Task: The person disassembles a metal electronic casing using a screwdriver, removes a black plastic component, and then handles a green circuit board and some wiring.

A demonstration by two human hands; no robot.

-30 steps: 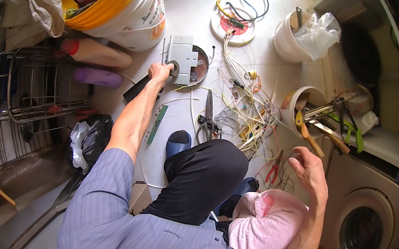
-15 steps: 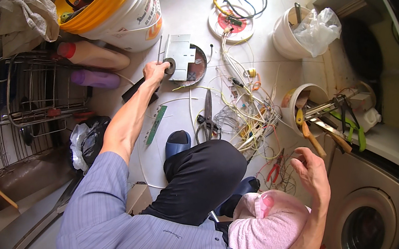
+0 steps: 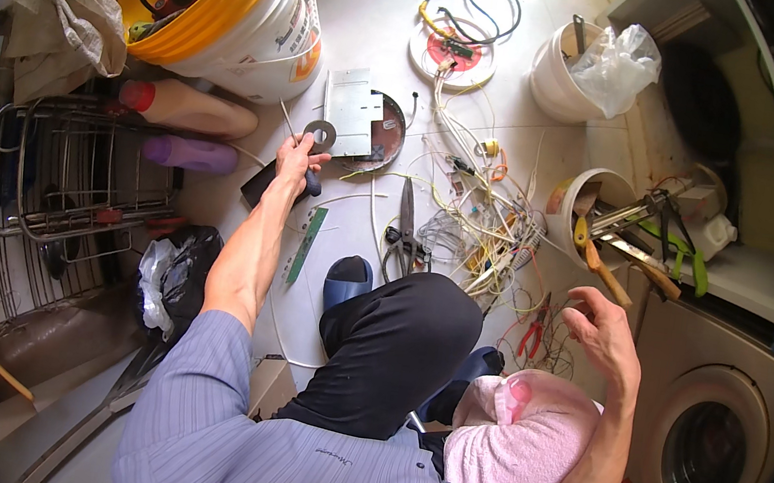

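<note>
My left hand [image 3: 292, 168] was extended over the floor [image 3: 342, 211], near the grey metal plate [image 3: 349, 112]. Its thumb and forefinger were closed on a dark grey ring [image 3: 329, 132], which lay at the fingertips just beside the plate's left edge. The remaining fingers were partly extended. A thin metal rod [image 3: 287, 116] projected from the same hand, up and to the left, and a dark handle [image 3: 313, 184] showed below the fingers; whether the two formed one tool I could not establish. A black slab-like object [image 3: 257, 185] sat next to my left wrist, partly hidden.

The plate overlapped a round, dark-rimmed dish [image 3: 389, 134]. Nearer to me, a green circuit board [image 3: 306, 246] and large black-handled scissors [image 3: 407, 207] rested on the floor, with a tangle of wires [image 3: 504, 242] to the right of the scissors.

My right hand [image 3: 602, 333] was raised near the red-handled pliers [image 3: 532, 334], fingers loosely curled, thumb apart from them. My right forearm lay along the side of a pink towel [image 3: 517, 444].
</note>
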